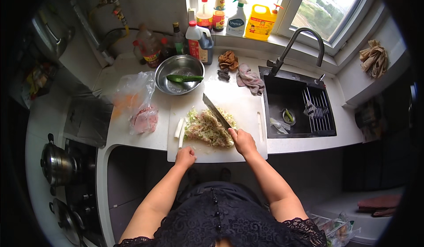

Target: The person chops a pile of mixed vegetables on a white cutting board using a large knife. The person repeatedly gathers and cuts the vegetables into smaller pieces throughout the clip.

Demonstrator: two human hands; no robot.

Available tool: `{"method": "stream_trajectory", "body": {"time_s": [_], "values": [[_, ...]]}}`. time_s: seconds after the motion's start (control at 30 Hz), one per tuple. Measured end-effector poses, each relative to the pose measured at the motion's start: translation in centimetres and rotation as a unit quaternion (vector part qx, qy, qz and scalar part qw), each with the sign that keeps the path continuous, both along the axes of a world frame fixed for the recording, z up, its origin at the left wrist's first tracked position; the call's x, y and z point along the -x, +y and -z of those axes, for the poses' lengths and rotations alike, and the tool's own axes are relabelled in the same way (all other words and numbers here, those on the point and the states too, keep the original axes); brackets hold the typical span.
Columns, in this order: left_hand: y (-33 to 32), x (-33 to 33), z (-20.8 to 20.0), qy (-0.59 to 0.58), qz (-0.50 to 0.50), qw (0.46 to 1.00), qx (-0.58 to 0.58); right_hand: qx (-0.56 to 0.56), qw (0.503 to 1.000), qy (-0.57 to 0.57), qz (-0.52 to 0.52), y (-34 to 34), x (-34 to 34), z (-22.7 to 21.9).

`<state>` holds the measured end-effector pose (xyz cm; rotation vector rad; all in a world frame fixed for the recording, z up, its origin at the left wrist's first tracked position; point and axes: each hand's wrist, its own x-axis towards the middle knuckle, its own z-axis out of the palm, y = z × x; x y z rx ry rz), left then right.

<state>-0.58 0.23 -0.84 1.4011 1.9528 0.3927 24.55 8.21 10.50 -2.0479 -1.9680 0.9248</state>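
My right hand (244, 142) is closed round the handle of a kitchen knife (215, 108). Its broad blade slants up and left across a heap of finely chopped, pale green and pinkish filling (204, 130). The heap lies on a white cutting board (249, 114) at the counter's front edge. At the board's near left edge rests my left hand (186, 157), its fingers curled; whether anything is inside them I cannot make out. Just beyond it lie white scallion stalk pieces (180, 130), left of the heap.
Behind the board stands a steel bowl (165, 85) holding a green cucumber (184, 78). Left are plastic bags, one with pink meat (144, 119). A dark sink (282, 99) with a tall faucet (318, 39) is at right, a rag (250, 79) beside it. Bottles line the back; pots (57, 164) sit far left.
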Motion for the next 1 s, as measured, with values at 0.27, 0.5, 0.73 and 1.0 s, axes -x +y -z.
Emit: {"method": "stream_trajectory", "body": {"time_s": [0.27, 0.5, 0.73, 1.0], "values": [[0.0, 0.0, -0.3, -0.007, 0.004, 1.000, -0.006, 0.006, 1.000, 0.003, 0.011, -0.4, -0.1, 0.3], [0.1, -0.2, -0.4, 0.000, 0.007, 1.000, -0.013, 0.006, 1.000, 0.003, 0.022, -1.1, 0.4, 1.6], [-0.2, 0.1, 0.2, 0.007, 0.011, 0.999, -0.047, -0.036, 0.998, -0.001, -0.050, -3.1, 3.0, 1.0], [-0.2, -0.2, -0.7, -0.001, -0.001, 1.000, -0.014, -0.037, 0.999, 0.004, -0.031, -2.7, 3.3, -0.2]]}}
